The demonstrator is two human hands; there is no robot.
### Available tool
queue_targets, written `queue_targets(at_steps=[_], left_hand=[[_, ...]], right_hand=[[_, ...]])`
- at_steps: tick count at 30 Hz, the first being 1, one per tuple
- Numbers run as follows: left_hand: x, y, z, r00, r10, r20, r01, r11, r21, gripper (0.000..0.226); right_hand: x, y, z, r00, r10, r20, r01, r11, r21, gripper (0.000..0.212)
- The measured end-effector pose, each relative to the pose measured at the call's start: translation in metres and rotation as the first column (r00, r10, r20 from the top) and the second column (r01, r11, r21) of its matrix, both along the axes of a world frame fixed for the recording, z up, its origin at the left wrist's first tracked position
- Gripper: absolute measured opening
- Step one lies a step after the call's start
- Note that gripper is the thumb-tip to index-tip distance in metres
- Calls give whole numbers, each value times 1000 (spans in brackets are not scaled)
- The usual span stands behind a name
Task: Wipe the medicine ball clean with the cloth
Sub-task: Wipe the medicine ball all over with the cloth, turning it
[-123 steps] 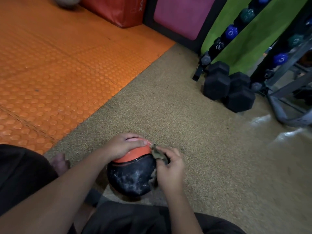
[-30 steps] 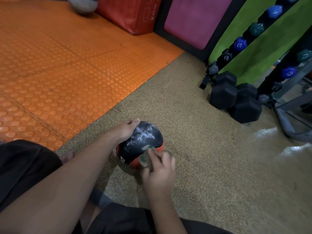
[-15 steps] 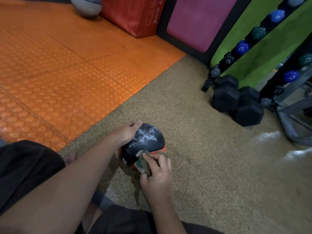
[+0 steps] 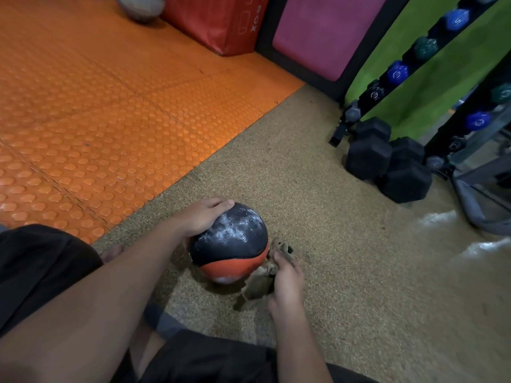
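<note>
Ball (image 4: 229,241) rests on the floor (image 4: 345,258) between both hands. Right hand (image 4: 284,283) grips the bunched cloth (image 4: 265,275) against its lower right side; left hand (image 4: 201,219) lies open on the top left. White residue shows on top. Risk: a sideways push rolls the ball from under the flat palm toward the dumbbells (image 4: 387,161) beyond.

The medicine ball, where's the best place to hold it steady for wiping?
Probably palm the ball from above on its far-left upper curve, as the left hand does: it is round with no handle, and that leaves the right side free for the cloth.
</note>
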State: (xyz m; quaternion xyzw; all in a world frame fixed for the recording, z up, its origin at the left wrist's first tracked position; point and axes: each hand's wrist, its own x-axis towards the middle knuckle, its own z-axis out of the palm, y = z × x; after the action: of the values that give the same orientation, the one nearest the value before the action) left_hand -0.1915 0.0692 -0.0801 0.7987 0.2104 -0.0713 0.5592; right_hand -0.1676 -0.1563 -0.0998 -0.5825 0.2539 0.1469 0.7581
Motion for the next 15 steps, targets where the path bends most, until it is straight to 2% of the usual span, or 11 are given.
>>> queue_targets(at_steps=[2, 4, 7, 9, 12, 13, 15], left_hand=[[-1, 1, 0, 1000, -17, -11, 17, 1000, 5, 63], [-4, 4, -5, 999, 5, -42, -5, 1000, -18, 78], [-4, 14, -30, 987, 144, -74, -155, 968, -195, 92], [0, 18, -40, 973, 205, -110, -227, 941, -252, 100], [2, 12, -30, 935, 287, -208, -341, 889, -305, 132], [2, 12, -29, 926, 296, -233, -361, 875, -322, 136], [2, 9, -21, 919, 281, -277, -368, 862, -348, 128]], right_hand=[[-2, 1, -1, 997, 58, -48, -57, 998, 28, 22], [-3, 1, -1, 992, 104, -65, -103, 995, 13, 22], [-4, 0, 1, 988, 144, -48, -146, 988, -56, 18], [-5, 0, 2, 987, 159, -34, -161, 985, -63, 14], [-4, -1, 3, 984, 178, 3, -177, 979, -105, 11], [-3, -2, 4, 983, 183, 4, -181, 977, -114, 11], [-3, -6, 5, 983, 186, -1, -185, 976, -117, 10]])
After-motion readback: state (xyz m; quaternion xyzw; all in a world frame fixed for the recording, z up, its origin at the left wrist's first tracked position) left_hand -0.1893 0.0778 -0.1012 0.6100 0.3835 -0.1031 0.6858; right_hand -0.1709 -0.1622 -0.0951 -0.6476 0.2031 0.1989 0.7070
